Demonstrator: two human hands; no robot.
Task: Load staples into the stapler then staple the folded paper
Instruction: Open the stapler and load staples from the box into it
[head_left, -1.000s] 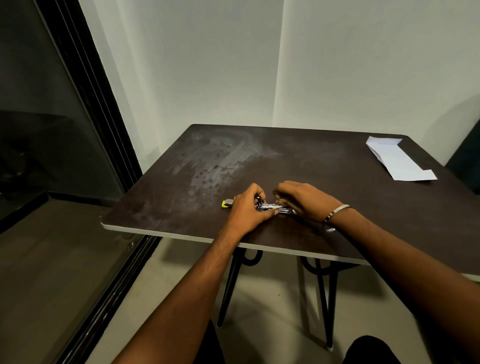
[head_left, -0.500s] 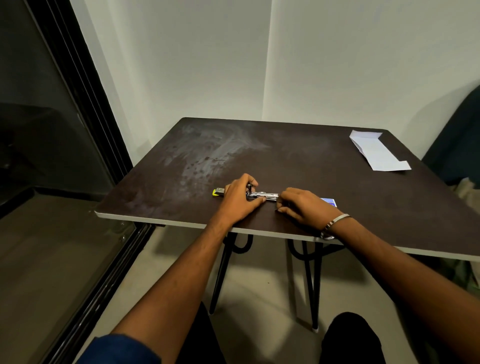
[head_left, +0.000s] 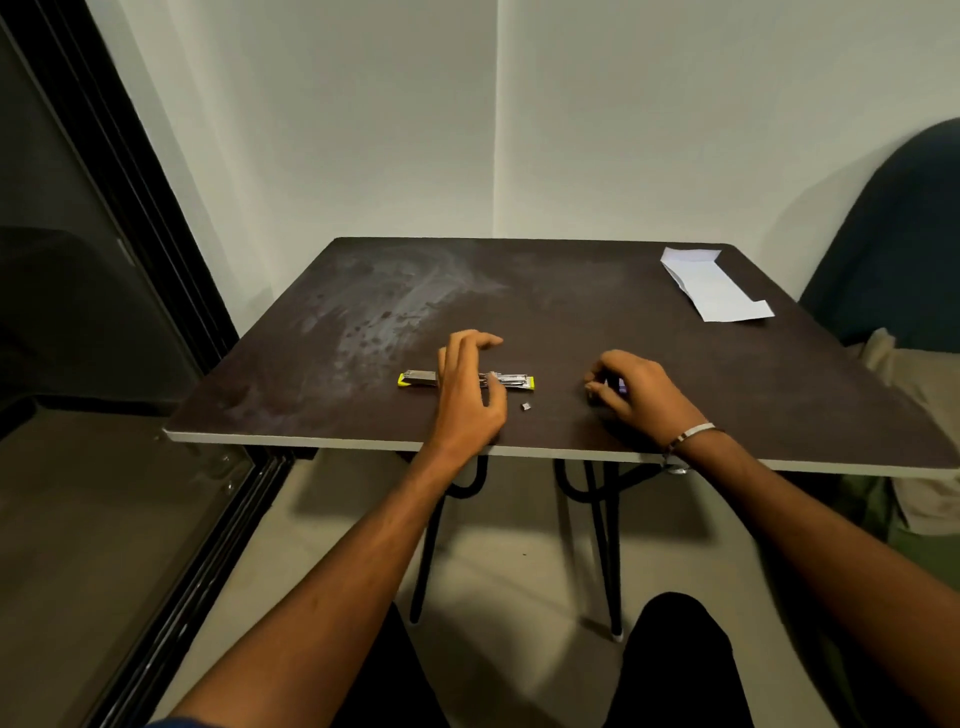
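A metal stapler (head_left: 418, 379) with yellow ends lies flat and spread open near the front of the dark table (head_left: 571, 312). My left hand (head_left: 467, 389) hovers over its middle, fingers apart, holding nothing. My right hand (head_left: 636, 389) rests to the right, fingers curled on a small blue-and-white staple box (head_left: 621, 385), mostly hidden. A small strip of staples (head_left: 526, 406) lies loose on the table between the hands. The folded white paper (head_left: 714, 286) lies at the far right corner.
White walls meet behind the table. A dark glass door frame (head_left: 156, 260) runs along the left. A dark chair (head_left: 893, 249) with cloth on it stands at the right. My knees show below the table's front edge (head_left: 311, 440).
My left hand has let go of the stapler and lifted with its fingers spread. My right hand has moved right, away from the stapler, onto the staple box. A loose staple strip now shows.
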